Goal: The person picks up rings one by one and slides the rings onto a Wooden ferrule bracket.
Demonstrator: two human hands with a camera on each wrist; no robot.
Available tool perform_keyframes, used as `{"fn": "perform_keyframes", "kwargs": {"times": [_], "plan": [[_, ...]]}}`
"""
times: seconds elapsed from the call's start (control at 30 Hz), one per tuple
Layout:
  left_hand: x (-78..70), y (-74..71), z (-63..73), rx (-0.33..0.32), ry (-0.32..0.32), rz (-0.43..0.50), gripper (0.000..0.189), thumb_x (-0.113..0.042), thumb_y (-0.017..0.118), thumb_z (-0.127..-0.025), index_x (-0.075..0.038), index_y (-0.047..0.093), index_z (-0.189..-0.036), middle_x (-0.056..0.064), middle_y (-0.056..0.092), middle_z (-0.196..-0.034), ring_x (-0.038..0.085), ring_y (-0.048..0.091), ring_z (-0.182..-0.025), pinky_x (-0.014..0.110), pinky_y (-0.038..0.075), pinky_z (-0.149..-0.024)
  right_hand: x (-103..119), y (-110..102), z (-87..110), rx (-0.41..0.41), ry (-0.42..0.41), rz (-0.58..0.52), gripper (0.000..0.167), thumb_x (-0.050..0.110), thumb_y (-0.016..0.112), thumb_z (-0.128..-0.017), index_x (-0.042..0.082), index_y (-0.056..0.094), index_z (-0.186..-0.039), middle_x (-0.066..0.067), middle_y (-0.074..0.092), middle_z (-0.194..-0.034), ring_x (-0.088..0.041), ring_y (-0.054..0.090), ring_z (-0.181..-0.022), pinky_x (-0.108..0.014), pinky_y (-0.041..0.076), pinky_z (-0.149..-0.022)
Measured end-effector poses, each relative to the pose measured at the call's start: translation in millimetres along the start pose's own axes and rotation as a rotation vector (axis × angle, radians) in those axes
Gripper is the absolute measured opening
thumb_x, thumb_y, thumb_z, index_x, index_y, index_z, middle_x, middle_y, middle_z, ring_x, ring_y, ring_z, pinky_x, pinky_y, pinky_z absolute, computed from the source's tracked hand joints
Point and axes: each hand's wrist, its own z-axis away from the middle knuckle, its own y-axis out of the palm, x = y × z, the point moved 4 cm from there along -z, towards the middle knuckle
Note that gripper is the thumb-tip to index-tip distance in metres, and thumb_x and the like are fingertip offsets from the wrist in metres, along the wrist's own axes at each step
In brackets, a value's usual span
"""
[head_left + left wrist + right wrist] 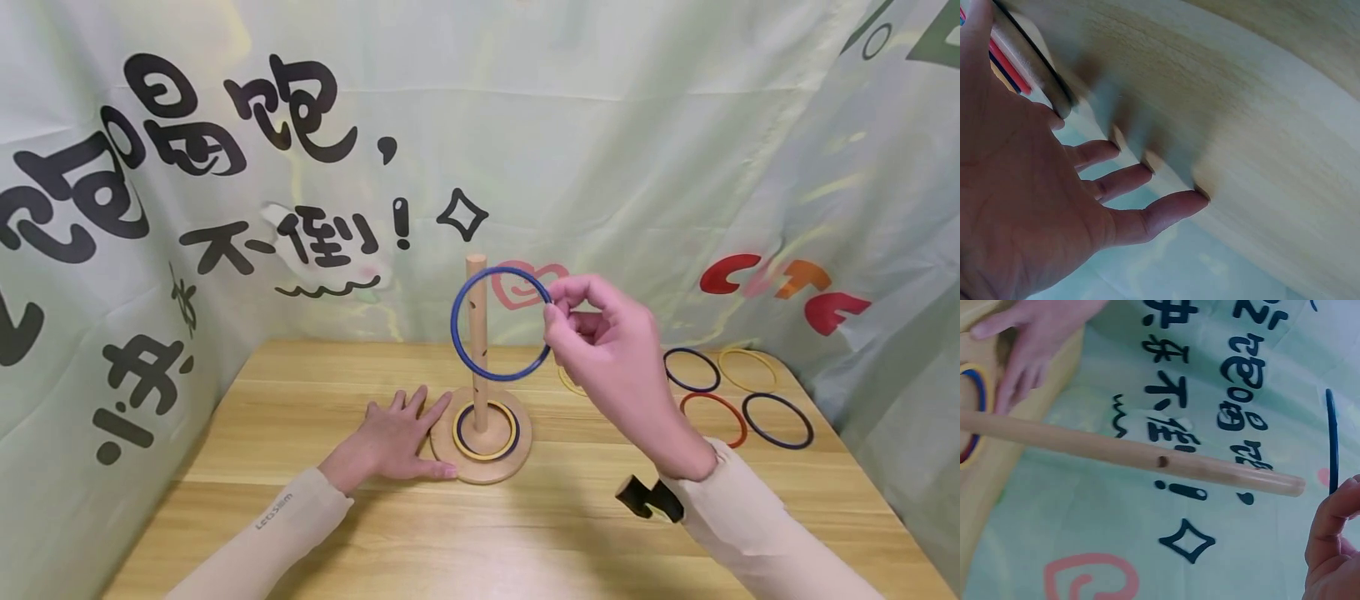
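My right hand (615, 358) pinches a thin blue ring (453, 325) by its right side, raised above the table. In the head view the ring overlaps the upper part of a wooden post (478, 333). The right wrist view has this ring (1333, 444) edge-on, a small gap past the post's top end (1294, 485). Around the foot of the post, a yellow ring (483, 458) and a dark blue ring (517, 437) lie on the round wooden base (519, 458). My left hand (397, 442) rests at the base's left edge, fingers spread and thumb along its front.
On the table's right side lie two blue rings (666, 367), a yellow ring (776, 379) and a red ring (745, 425). Another yellow ring (570, 386) is partly hidden behind my right hand. A printed cloth (637, 167) hangs around the wooden table (450, 542).
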Motion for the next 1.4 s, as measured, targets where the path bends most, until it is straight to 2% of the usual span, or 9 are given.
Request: {"fn": "perform_keyframes", "kwargs": {"times": [0.13, 0.33, 0.6, 0.83, 1.0, 1.4], "plan": [[-0.5, -0.7, 0.5, 0.003, 0.001, -0.006, 0.122, -0.095, 0.058, -0.085, -0.023, 0.021, -0.177, 0.026, 0.027, -0.174, 0.058, 0.036, -0.151, 0.086, 0.037, -0.100, 2.7, 8.0, -13.6, -0.005, -0.007, -0.054, 0.009, 0.006, 0.067, -0.105, 0.007, 0.072, -0.113, -0.011, 0.058, -0.078, -0.023, 0.048, -0.047, -0.031, 0.036, -0.042], [-0.2, -0.1, -0.6, -0.005, 0.009, 0.005, 0.123, -0.095, 0.057, -0.085, -0.021, 0.022, -0.177, 0.028, 0.028, -0.173, 0.059, 0.036, -0.150, 0.087, 0.037, -0.099, -5.2, 16.2, -27.8, -0.021, 0.013, -0.066, 0.016, -0.001, 0.066, -0.103, 0.005, 0.072, -0.116, -0.011, 0.061, -0.085, -0.024, 0.052, -0.049, -0.029, 0.043, -0.045], [0.3, 0.6, -0.2, -0.016, 0.019, -0.009, 0.124, -0.097, 0.054, -0.085, -0.020, 0.023, -0.177, 0.028, 0.029, -0.173, 0.059, 0.036, -0.150, 0.087, 0.037, -0.098, -25.0, 22.4, -31.9, 0.009, 0.074, -0.042, 0.022, -0.001, 0.067, -0.102, 0.008, 0.074, -0.121, -0.013, 0.063, -0.086, -0.026, 0.056, -0.052, -0.030, 0.047, -0.047], [-0.1, -0.7, -0.2, -0.011, 0.013, -0.019, 0.123, -0.095, 0.057, -0.085, -0.022, 0.023, -0.177, 0.027, 0.029, -0.173, 0.058, 0.037, -0.150, 0.086, 0.038, -0.098, -48.6, 26.2, -24.8, 0.052, 0.144, -0.007, 0.023, 0.000, 0.066, -0.102, 0.006, 0.074, -0.123, -0.014, 0.063, -0.088, -0.027, 0.058, -0.054, -0.033, 0.051, -0.049], [-1.0, -0.4, -0.7, -0.014, 0.014, -0.024, 0.123, -0.096, 0.057, -0.084, -0.021, 0.024, -0.177, 0.027, 0.030, -0.172, 0.057, 0.039, -0.148, 0.085, 0.040, -0.096, -69.1, 29.0, -15.1, 0.073, 0.202, 0.005, 0.024, 0.002, 0.065, -0.103, 0.009, 0.074, -0.124, -0.014, 0.063, -0.089, -0.027, 0.059, -0.054, -0.031, 0.050, -0.050], [0.3, 2.1, -3.2, -0.018, 0.015, -0.030, 0.123, -0.097, 0.055, -0.084, -0.025, 0.022, -0.177, 0.026, 0.029, -0.174, 0.057, 0.038, -0.149, 0.086, 0.039, -0.097, -118.0, 39.6, 12.6, 0.106, 0.331, 0.046, 0.023, 0.000, 0.062, -0.097, 0.008, 0.072, -0.116, -0.012, 0.064, -0.089, -0.024, 0.059, -0.054, -0.028, 0.047, -0.049]]}}
